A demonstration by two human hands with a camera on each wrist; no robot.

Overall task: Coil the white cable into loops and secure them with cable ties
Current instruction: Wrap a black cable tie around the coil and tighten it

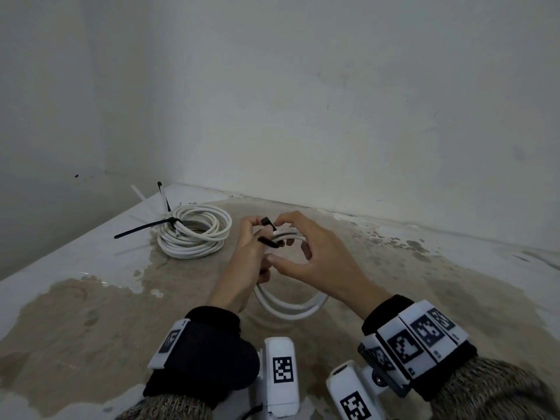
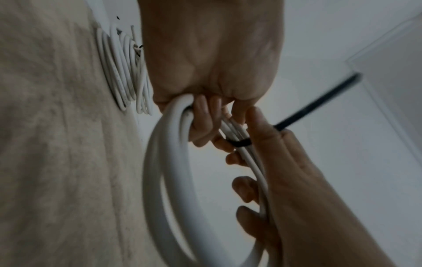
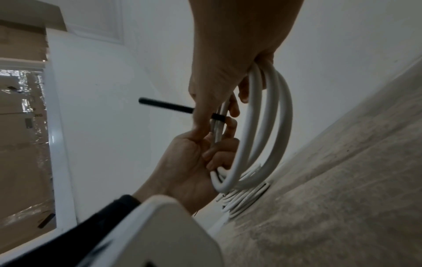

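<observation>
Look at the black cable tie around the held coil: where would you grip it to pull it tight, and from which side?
Probably grip the free tail of the black cable tie, the straight length sticking out clear of the white cable coil. Come from the open side, away from the left hand and right hand on the loops; the band around the strands lies too flush to pinch.

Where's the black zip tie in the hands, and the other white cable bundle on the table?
Black plastic zip tie (image 2: 239, 144), left wrist view, band around cable.
Tied white cable bundle (image 1: 194, 234), head view, front loops.
</observation>
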